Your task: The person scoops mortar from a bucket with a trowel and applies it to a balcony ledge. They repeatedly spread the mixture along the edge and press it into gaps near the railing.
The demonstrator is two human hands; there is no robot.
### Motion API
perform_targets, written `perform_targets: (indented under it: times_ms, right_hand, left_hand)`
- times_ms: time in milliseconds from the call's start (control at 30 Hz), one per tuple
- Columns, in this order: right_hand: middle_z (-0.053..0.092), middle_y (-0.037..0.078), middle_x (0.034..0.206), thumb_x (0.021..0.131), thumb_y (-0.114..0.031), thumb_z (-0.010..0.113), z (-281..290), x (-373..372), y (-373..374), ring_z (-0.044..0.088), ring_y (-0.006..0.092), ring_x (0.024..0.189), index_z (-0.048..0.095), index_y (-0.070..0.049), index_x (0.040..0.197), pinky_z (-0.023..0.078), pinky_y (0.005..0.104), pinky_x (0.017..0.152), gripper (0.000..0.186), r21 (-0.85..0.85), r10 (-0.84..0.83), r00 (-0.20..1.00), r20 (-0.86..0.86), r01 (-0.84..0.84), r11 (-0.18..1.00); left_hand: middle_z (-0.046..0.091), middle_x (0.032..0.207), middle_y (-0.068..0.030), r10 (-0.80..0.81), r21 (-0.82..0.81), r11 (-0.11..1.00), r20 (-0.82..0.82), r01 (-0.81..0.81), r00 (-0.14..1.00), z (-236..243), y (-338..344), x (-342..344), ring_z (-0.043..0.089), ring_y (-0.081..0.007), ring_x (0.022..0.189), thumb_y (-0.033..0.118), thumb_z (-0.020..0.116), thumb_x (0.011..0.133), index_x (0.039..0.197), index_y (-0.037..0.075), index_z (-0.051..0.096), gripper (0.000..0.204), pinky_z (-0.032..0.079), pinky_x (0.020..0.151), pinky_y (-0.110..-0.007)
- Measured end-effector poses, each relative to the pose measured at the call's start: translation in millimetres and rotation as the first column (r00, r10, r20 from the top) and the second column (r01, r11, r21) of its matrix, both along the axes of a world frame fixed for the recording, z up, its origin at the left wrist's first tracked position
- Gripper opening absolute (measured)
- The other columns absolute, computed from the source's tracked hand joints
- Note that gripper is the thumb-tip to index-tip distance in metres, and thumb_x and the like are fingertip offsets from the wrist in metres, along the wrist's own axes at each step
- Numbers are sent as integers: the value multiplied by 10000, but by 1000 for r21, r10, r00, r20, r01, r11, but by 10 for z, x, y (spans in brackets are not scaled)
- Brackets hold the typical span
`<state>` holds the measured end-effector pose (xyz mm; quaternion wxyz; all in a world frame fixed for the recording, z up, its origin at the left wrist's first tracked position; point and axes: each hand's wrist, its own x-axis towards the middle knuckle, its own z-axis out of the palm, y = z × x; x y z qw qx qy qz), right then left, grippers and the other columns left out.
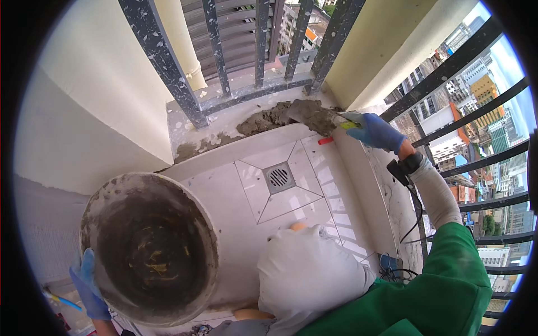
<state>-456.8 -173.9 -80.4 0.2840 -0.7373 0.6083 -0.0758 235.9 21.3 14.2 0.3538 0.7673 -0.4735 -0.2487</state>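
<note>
Green sleeve fabric is nearest the camera. At left, the bucket is touched on its outer wall by the left hand, whose grip cannot be told; mortar is apparently being spread below the railing with the trowel gripped by the right hand, and level blade pressure is probably required next.

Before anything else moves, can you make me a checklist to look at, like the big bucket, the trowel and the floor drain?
1. Trowel gripped: ok, the blue-gloved right hand is around its yellow-green handle.
2. Mortar by the railing smooth: not ok, it looks lumpy.
3. Floor drain grate free of mortar lumps: ok, its slots show.
4. Bucket firmly held: cannot tell, the left hand is at its outer side.
5. Enough mix left inside: cannot tell, the bottom is too dark.
</note>
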Motion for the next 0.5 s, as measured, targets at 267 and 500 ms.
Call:
perform_targets:
  times_ms: [267,500]
  right_hand:
    - [631,51,737,1058,-420,534,216,-173,73,561,83,545,626,4,1254,482,254,511,476,230,-182,940,289,117,966]
    - [617,51,720,1059,-530,498,-210,-47,-119,534,91,502,622,-5,1223,455,270,447,563,188,-275,938,210,237,953]
  left_hand:
    - [590,796,-9,132,-115,982,-127,-147,983,-59,-70,-258,479,-103,713,241,590,1030,908,-30,641,302,442,649,-313]
    - [641,975,-79,-1,214,977,-34,8,999,135,-134,-66,599,-145,897,229,589,1041,1095,-62,652,302,505,819,-299]
